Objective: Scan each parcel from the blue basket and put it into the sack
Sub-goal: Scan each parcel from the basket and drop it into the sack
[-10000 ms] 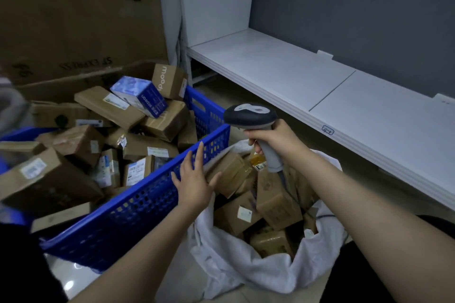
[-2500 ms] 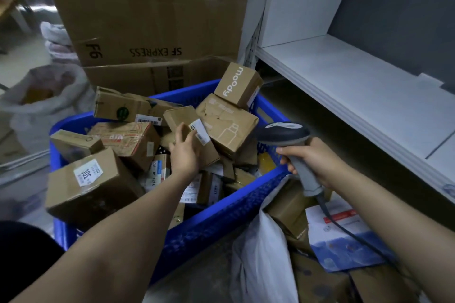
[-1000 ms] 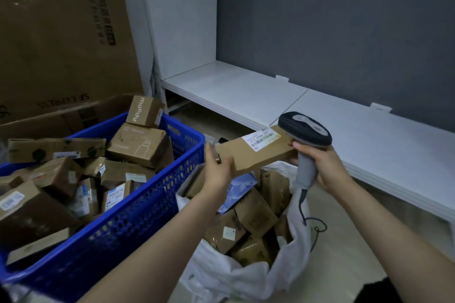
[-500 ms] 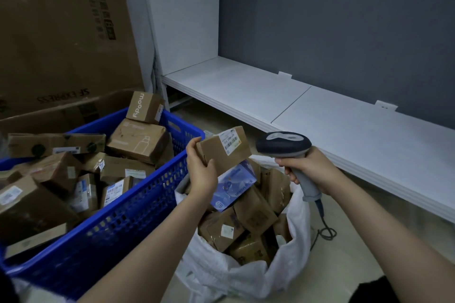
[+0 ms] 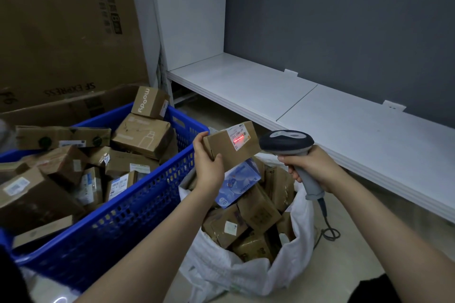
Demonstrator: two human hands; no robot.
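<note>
The left edge cuts off the blue basket (image 5: 128,206), and piled parcels (image 5: 141,135) hide its floor. The left hand (image 5: 209,170) covers a corner of the held parcel (image 5: 222,151) (its label (image 5: 240,136) print is mostly too small to read). The cable (image 5: 327,224) of the scanner (image 5: 286,142) vanishes behind the sack (image 5: 246,275).

Dim room: grey wall (image 5: 344,19) behind a low white shelf (image 5: 320,115), tall cardboard box (image 5: 61,27) at left, pale floor (image 5: 344,261)

I take this for a courier sorting room: a barcode scanner (image 5: 286,141) in my fingers (image 5: 293,162), left of them a blue basket (image 5: 138,206) heaped with labelled parcels (image 5: 142,135), an SF EXPRESS carton (image 5: 61,32) behind, a sack (image 5: 221,268) of boxes (image 5: 258,211) below.
</note>
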